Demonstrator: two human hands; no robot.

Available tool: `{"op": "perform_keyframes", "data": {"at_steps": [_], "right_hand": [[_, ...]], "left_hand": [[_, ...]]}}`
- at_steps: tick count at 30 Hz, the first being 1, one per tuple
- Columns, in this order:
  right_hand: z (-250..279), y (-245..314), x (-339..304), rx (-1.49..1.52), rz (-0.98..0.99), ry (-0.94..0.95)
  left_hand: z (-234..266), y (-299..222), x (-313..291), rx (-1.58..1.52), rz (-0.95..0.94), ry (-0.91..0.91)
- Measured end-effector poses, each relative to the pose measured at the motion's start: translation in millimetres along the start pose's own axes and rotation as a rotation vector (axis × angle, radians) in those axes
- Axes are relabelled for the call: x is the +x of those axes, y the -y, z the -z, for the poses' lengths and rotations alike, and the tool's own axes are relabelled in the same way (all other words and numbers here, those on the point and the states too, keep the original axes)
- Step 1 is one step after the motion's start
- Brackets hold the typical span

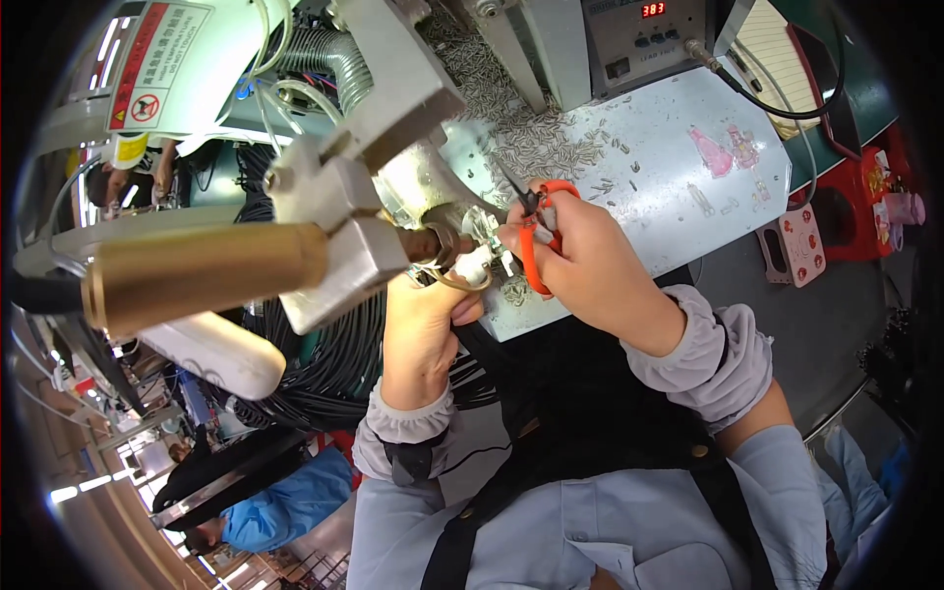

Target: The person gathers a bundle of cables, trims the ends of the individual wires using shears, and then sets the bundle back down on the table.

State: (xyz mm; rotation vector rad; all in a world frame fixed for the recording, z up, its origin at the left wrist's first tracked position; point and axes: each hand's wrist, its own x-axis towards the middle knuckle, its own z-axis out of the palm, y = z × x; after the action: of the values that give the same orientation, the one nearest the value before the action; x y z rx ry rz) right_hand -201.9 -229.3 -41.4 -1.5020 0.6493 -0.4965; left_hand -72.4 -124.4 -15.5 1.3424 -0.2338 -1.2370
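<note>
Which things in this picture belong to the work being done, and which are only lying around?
Belonging, it seems:
scissors, in the right grip
machine, with the left grip close by; its hold is unclear

Lying around, probably:
metal bits, perhaps scraps
notebook
pink patterned thing

Pale worktop point(659, 211), scattered small metal pieces point(551, 146)

A grey metal block point(346, 211) partly hides your left hand point(425, 310); the white-and-green piece point(501, 253) between your hands is too small to identify. Your right hand point(588, 246) covers part of the orange-handled black scissors point(531, 203).
</note>
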Motion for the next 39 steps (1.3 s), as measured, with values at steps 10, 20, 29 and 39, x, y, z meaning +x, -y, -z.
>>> {"op": "perform_keyframes", "data": {"at_steps": [10, 20, 29, 39], "right_hand": [[9, 5, -32, -0.507, 0.595, -0.31], [17, 4, -41, -0.161, 0.515, 0.168], [21, 23, -44, 0.397, -0.514, 0.51], [5, -16, -47, -0.102, 0.549, 0.149]], "left_hand": [[-9, 25, -46, 0.241, -0.179, 0.024], [-14, 28, -69, 0.205, -0.043, 0.171], [-10, 47, -58, 0.774, -0.777, 0.035], [-16, 39, -67, -0.062, -0.132, 0.09]]}}
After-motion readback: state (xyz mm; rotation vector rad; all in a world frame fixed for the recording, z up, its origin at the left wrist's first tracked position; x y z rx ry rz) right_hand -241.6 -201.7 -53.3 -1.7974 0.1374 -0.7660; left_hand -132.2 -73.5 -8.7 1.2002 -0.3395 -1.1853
